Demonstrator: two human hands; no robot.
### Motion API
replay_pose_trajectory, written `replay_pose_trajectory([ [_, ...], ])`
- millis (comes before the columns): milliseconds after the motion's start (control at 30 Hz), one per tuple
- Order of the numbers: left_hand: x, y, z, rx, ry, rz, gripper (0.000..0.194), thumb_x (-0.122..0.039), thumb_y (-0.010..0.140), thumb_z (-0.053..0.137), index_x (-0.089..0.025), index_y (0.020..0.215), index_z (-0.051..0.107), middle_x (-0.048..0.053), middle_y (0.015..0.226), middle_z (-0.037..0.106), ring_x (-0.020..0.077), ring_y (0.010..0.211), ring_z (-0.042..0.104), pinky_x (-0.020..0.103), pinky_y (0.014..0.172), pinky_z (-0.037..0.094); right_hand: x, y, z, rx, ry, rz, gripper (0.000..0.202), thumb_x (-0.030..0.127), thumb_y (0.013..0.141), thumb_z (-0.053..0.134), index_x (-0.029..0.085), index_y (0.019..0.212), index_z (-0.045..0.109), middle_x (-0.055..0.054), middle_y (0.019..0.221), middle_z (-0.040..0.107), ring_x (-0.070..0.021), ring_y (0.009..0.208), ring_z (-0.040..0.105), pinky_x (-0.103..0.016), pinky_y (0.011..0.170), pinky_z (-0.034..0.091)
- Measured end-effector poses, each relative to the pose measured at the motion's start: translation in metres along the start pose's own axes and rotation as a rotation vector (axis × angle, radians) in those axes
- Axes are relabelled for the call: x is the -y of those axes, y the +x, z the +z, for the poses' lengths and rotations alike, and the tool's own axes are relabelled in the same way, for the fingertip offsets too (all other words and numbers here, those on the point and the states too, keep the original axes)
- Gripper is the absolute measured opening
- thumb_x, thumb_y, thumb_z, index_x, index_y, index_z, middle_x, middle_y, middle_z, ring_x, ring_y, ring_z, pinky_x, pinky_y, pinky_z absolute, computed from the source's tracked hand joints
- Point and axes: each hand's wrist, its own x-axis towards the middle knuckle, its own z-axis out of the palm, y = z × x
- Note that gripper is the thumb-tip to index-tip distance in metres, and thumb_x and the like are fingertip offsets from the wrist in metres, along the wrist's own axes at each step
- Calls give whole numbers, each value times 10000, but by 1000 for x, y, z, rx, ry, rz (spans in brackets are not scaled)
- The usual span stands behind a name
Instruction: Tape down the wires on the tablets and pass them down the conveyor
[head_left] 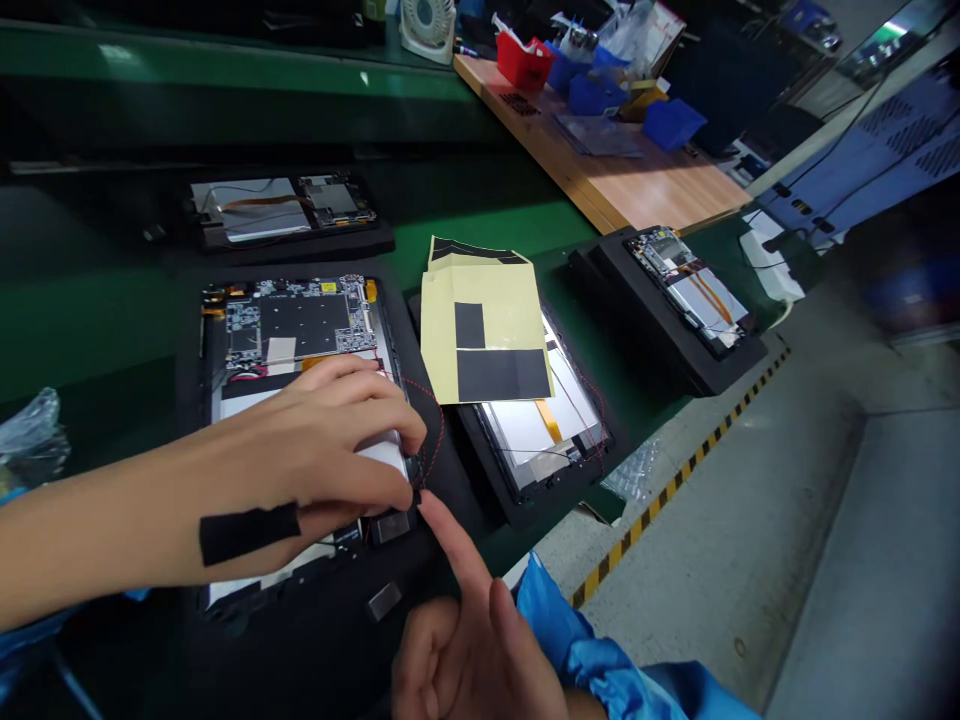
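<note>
An opened tablet (304, 325) with its circuit board and white battery exposed lies on a dark foam pad. Over its right edge my left hand (341, 430) is bent, its fingertips drawn together at the corner; what they pinch is too small to make out. A strip of black tape (250, 533) sticks to that hand near the wrist. From below, my right hand (472, 640) points its outstretched index finger at the same spot, almost meeting the left fingertips, with the other fingers curled. A thin red wire (441, 425) loops beside both hands. Small metallic blocks (384, 601) lie close by.
Yellow backing sheets (484, 285) with black patches rest on a second opened tablet (517, 430). Other opened tablets sit at the back (281, 205) and right (694, 285). A wooden table (660, 190) holds a red bin (523, 62) and blue bins (673, 123).
</note>
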Motion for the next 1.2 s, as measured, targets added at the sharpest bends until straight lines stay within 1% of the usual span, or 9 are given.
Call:
replay_pose_trajectory([
  [133, -2, -8, 0, -41, 54, 39, 482, -36, 990, 565, -424, 1124, 818, -20, 1147, 788, 241, 1140, 676, 548, 1334, 355, 0, 0, 0, -18, -22, 6, 1271, 1052, 905, 523, 282, 1861, 193, 39, 724, 605, -124, 459, 435, -211, 474, 353],
  [400, -6, -13, -5, -13, 244, 127, 383, -151, 1129, 500, -358, 1250, 798, -27, 1259, 816, 248, 1277, 672, 553, 1465, 223, 12, 1, 16, -126, -93, -98, 1064, 941, 984, 602, 229, 1762, 457, -5, 791, 686, -131, 500, 590, -229, 517, 470],
  [533, -7, -10, -9, -22, 255, 194, 319, -194, 1110, 524, -320, 1225, 794, 0, 1176, 829, 262, 1206, 669, 443, 1483, 99, 13, -8, 11, -210, -173, -210, 967, 858, 1074, 547, 321, 1837, 296, -30, 925, 741, -136, 535, 634, -256, 539, 526],
  [600, -5, -10, -6, -41, 237, 196, 326, -181, 1096, 517, -322, 1227, 780, 5, 1160, 815, 263, 1207, 658, 433, 1476, 93, 20, -13, 7, -175, -362, -276, 887, 766, 1141, 504, 325, 1861, 233, -35, 935, 750, -136, 547, 619, -263, 552, 531],
  [733, -6, -12, 2, -60, 200, 157, 332, -144, 1016, 560, -308, 1222, 762, 25, 1207, 792, 280, 1245, 639, 477, 1460, 128, 44, -17, 8, -40, -1049, -203, 771, 581, 1179, 562, 257, 1843, 343, -35, 814, 745, -174, 602, 622, -297, 609, 530],
  [900, -20, -27, 0, -81, 138, 25, 466, -98, 1005, 524, -338, 1320, 770, -24, 1238, 816, 228, 1278, 676, 416, 1460, 130, 62, -12, 19, -108, -1568, -135, 775, 558, 1204, 490, 168, 1850, 312, -104, 858, 834, -256, 661, 715, -346, 633, 581],
  [1000, -29, -41, -4, -90, 155, -23, 453, -119, 1057, 534, -343, 1363, 781, -65, 1373, 822, 219, 1366, 672, 429, 1470, 118, 75, -12, 23, -22, -1906, -185, 720, 511, 1234, 397, 80, 1810, 390, -168, 915, 880, -286, 677, 781, -352, 599, 566],
  [1100, -32, -50, -4, -97, 205, -39, 420, -133, 1082, 563, -349, 1359, 794, -73, 1423, 811, 218, 1433, 641, 442, 1474, 119, 94, -13, 25, 81, -2109, -267, 697, 478, 1248, 362, -19, 1711, 518, -175, 895, 871, -282, 658, 803, -360, 554, 524],
  [1200, -33, -51, 2, -130, 202, -41, 373, -183, 1104, 555, -345, 1331, 802, -59, 1431, 805, 224, 1439, 629, 442, 1479, 117, 106, -10, 24, 151, -2108, -384, 754, 552, 1256, 290, -12, 1635, 616, -123, 799, 833, -245, 595, 764, -363, 519, 466],
])
